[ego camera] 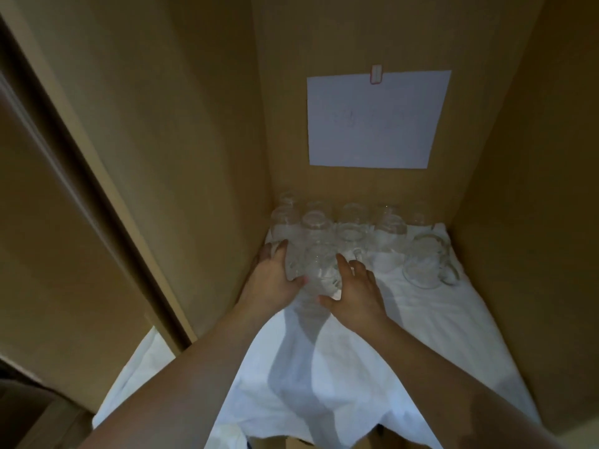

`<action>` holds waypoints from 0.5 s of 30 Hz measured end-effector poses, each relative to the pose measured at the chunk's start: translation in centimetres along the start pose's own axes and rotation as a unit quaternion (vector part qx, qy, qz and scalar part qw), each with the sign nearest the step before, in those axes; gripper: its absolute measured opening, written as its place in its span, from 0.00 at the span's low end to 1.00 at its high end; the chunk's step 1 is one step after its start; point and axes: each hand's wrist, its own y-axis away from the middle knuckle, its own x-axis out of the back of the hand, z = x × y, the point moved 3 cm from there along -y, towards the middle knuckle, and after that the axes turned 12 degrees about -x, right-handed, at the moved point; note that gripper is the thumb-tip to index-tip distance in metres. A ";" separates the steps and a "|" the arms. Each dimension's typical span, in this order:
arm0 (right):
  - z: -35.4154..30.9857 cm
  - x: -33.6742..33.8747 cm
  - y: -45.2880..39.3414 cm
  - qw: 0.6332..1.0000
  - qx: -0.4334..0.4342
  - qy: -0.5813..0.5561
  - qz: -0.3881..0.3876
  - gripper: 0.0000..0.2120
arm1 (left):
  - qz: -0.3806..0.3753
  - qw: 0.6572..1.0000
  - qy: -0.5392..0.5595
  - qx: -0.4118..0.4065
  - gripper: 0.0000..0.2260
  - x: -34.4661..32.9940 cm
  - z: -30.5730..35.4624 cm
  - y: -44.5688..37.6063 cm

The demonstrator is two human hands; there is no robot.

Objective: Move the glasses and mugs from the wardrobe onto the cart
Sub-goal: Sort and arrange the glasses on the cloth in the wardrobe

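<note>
Several clear glasses point(351, 218) stand upside down in rows at the back of the wardrobe shelf, on a white cloth point(372, 335). A clear mug point(424, 264) with a handle stands at the right end. My left hand point(275, 277) wraps round the front left glass point(291, 262), fingers behind it and thumb in front. My right hand point(356, 290) cups the front middle glass point(321, 273), index finger along its right side and thumb at its near side. The cart is out of view.
Brown wardrobe walls close in on the left point(181, 157), back and right. A white sheet of paper point(376, 121) is clipped to the back wall. The cloth hangs over the shelf's front edge. A door edge point(81, 189) stands at the left.
</note>
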 end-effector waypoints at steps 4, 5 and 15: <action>-0.1 0.5 2.4 1.000 0.022 0.014 0.013 0.44 | -0.002 0.999 -0.032 -0.013 0.40 0.8 1.8 3.2; -0.1 0.5 3.0 0.999 0.027 0.015 0.014 0.42 | -0.004 0.999 -0.039 -0.011 0.40 0.8 2.1 4.1; -1.3 0.3 8.2 0.999 0.049 0.021 -0.004 0.37 | -0.028 0.997 -0.076 0.018 0.39 2.0 3.1 10.8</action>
